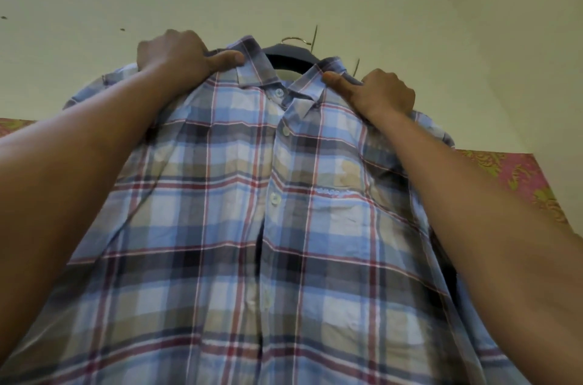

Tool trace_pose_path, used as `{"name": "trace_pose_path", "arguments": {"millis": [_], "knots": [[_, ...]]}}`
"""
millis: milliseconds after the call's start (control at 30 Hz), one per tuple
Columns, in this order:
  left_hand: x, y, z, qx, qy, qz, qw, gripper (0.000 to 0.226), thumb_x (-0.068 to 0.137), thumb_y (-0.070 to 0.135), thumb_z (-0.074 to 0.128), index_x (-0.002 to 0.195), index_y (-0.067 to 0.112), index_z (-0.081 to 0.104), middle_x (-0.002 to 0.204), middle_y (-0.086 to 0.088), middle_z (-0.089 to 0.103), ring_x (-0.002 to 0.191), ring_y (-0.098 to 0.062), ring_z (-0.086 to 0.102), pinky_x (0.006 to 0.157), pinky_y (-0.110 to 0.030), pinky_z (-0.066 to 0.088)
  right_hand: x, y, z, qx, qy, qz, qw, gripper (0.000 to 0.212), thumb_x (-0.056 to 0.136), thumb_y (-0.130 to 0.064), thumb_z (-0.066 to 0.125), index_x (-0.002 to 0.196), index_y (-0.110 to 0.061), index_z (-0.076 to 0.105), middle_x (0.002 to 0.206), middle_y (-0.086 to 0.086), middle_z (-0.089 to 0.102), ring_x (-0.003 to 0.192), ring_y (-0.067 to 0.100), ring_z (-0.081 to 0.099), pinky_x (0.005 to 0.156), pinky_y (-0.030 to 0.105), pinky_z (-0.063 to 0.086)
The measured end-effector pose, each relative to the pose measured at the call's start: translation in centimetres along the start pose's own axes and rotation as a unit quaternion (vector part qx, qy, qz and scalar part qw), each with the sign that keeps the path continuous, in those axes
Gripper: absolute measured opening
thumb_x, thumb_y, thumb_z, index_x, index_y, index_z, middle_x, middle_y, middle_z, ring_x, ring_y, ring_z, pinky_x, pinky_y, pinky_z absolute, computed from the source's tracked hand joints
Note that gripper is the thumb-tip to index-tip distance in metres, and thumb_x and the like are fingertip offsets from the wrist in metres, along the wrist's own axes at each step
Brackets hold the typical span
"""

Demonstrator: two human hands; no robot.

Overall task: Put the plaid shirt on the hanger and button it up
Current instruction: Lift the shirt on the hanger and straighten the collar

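Left hand (172, 53) and right hand (383, 91) each pinch shoulder of blue-tan plaid cotton shirt (252, 227); dark hanger (288, 58) between them, inside collar. Placket looks buttoned. Step: squaring shoulders. Next: check lower buttons.

I can read no words, brands or numbers anywhere in my feed. The nearest thing to a label is a small pale stitched mark along the top edge of the chest pocket (342, 211) on the plaid shirt (233, 227), and it is too blurred for me to make out any letters.
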State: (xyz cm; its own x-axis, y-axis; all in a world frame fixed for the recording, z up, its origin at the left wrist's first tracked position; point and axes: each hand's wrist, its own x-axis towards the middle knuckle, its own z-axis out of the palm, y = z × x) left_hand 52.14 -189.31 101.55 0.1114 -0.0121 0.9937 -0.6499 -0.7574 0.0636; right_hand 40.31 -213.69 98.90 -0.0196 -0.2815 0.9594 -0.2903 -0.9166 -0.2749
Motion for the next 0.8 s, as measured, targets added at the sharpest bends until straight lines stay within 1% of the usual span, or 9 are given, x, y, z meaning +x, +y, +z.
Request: {"name": "trace_pose_path", "arguments": {"millis": [100,200,300,367,433,533,800], "knots": [[0.3,0.1,0.3,-0.005,0.007,0.008,1.0,0.089,0.066,0.086,0.035,0.08,0.004,0.066,0.06,-0.009,0.045,0.069,-0.027,0.048,0.064,-0.032,0.032,0.0,0.2,-0.1,-0.001,0.003,-0.001,1.0,0.075,0.068,-0.087,0.034,0.059,-0.013,0.041,0.061,0.002,0.043,0.056,0.021,0.041,0.056,0.029,0.029],[0.4,-0.2,0.5,-0.002,0.007,0.015,1.0,0.092,0.065,0.087,0.033,0.083,0.004,0.067,0.06,-0.009,0.045,0.068,-0.027,0.048,0.062,-0.032,0.032,0.0,0.1,-0.1,-0.003,0.001,0.0,1.0,0.075,0.067,-0.087,0.034,0.06,-0.013,0.041,0.062,0.002,0.042,0.064,0.024,0.046,0.061,0.03,0.031],[0.3,-0.2,0.3,-0.002,0.006,0.026,1.0,0.094,0.063,0.088,0.03,0.083,0.004,0.068,0.06,-0.009,0.047,0.064,-0.025,0.046,0.057,-0.03,0.03,-0.1,0.2,-0.1,-0.001,0.001,0.001,1.0,0.075,0.067,-0.087,0.034,0.059,-0.013,0.041,0.062,0.002,0.043,0.066,0.025,0.047,0.061,0.03,0.031],[0.1,-0.1,0.2,-0.006,0.005,0.039,0.999,0.096,0.062,0.089,0.028,0.084,0.005,0.069,0.06,-0.009,0.047,0.058,-0.023,0.043,0.054,-0.029,0.028,-0.4,0.4,-0.1,0.002,0.002,0.005,1.0,0.075,0.067,-0.087,0.034,0.059,-0.012,0.041,0.061,0.002,0.044,0.06,0.023,0.045,0.06,0.03,0.031],[-0.2,0.2,0.2,-0.008,0.003,0.048,0.999,0.095,0.063,0.088,0.029,0.083,0.004,0.069,0.059,-0.008,0.047,0.055,-0.022,0.04,0.052,-0.028,0.026,-0.9,1.0,-0.2,0.001,0.002,0.01,1.0,0.076,0.068,-0.087,0.034,0.058,-0.012,0.041,0.06,0.003,0.044,0.055,0.021,0.042,0.056,0.029,0.03],[-0.6,0.9,0.6,-0.013,-0.005,0.052,0.999,0.093,0.063,0.088,0.029,0.077,0.005,0.068,0.059,-0.009,0.049,0.055,-0.023,0.042,0.051,-0.028,0.025,-1.4,1.9,-0.3,-0.005,-0.001,0.02,1.0,0.076,0.068,-0.086,0.034,0.057,-0.011,0.041,0.059,0.003,0.044,0.053,0.021,0.041,0.05,0.027,0.026],[-1.9,1.2,2.1,-0.017,-0.016,0.047,0.999,0.088,0.068,0.086,0.031,0.07,0.005,0.065,0.06,-0.01,0.049,0.056,-0.024,0.043,0.052,-0.028,0.026,-2.6,3.3,0.1,-0.018,-0.009,0.028,0.999,0.076,0.068,-0.086,0.034,0.057,-0.011,0.042,0.059,0.004,0.045,0.053,0.021,0.041,0.05,0.026,0.025]]}}
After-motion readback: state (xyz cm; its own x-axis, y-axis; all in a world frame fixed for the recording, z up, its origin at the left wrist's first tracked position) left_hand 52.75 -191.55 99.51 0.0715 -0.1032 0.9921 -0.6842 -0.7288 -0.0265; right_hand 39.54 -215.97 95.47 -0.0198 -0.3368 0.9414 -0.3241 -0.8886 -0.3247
